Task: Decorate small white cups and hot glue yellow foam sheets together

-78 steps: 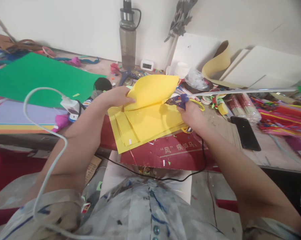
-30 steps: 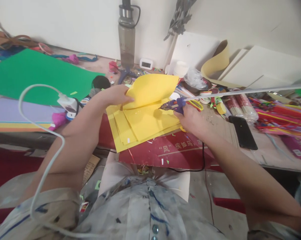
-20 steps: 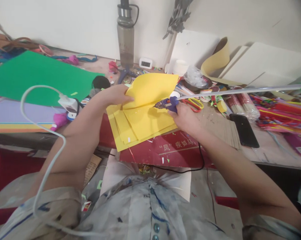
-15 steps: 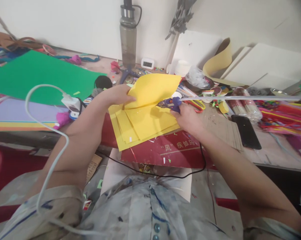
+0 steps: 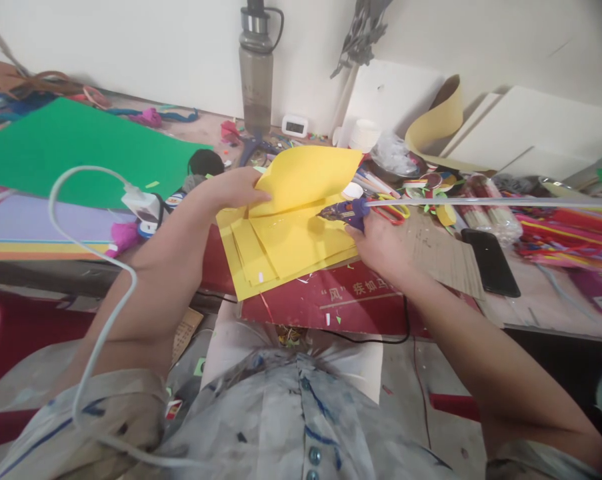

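Note:
My left hand [image 5: 244,189] pinches the lifted flap of a yellow sheet [image 5: 308,172], which curls up and over to the right. Below it lie more yellow sheets [image 5: 281,257], stacked at slightly different angles. A blue glue gun [image 5: 348,211] is gripped in my right hand [image 5: 381,245], its nozzle pointing left just above the lower yellow sheet. From the back of the gun a long clear glue stick [image 5: 481,201] sticks out to the right. The sheets rest on a red board [image 5: 351,310] with printed characters.
A green sheet [image 5: 95,150] lies at the left, near a white plug and cable [image 5: 139,202]. A grey bottle [image 5: 257,80] stands at the back. To the right are a black phone [image 5: 491,262], cardboard [image 5: 443,253] and colourful sticks [image 5: 571,230].
The glue gun has moved slightly right and down, its nozzle drawing back from the fold. My left hand keeps the yellow flap raised in nearly the same place.

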### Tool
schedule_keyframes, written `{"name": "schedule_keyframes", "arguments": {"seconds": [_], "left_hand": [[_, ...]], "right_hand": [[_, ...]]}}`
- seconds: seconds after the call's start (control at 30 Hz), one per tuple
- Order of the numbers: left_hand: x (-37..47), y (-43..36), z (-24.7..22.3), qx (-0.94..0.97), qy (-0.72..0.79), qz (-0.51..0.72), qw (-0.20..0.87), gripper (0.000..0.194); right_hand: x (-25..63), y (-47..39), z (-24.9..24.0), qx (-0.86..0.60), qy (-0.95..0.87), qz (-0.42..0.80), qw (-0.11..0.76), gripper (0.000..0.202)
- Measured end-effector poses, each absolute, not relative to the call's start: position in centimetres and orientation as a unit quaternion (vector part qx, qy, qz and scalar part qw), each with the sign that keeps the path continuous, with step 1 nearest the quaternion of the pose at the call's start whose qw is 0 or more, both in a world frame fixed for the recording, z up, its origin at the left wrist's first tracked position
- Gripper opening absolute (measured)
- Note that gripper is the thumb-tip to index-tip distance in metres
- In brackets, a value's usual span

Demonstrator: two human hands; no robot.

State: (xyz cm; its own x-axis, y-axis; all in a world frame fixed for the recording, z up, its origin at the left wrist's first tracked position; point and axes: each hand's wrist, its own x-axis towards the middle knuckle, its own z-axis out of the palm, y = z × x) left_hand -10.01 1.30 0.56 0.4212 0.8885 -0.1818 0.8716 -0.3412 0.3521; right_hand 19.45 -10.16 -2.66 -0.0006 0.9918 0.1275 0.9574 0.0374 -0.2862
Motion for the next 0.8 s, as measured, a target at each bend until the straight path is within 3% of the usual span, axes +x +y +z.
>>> {"name": "schedule_keyframes", "arguments": {"seconds": [0.47, 0.8], "left_hand": [[-9.7, 1.1, 0.8, 0.814, 0.551, 0.011, 0.185, 0.060], [-9.7, 1.0, 0.9, 0.818, 0.548, 0.008, 0.174, 0.056]], "right_hand": [[19.6, -10.6, -3.8, -0.638, -0.745, 0.047, 0.188, 0.034], [22.1, -10.4, -3.6, -0.690, -0.694, 0.019, 0.205, 0.031]]}}
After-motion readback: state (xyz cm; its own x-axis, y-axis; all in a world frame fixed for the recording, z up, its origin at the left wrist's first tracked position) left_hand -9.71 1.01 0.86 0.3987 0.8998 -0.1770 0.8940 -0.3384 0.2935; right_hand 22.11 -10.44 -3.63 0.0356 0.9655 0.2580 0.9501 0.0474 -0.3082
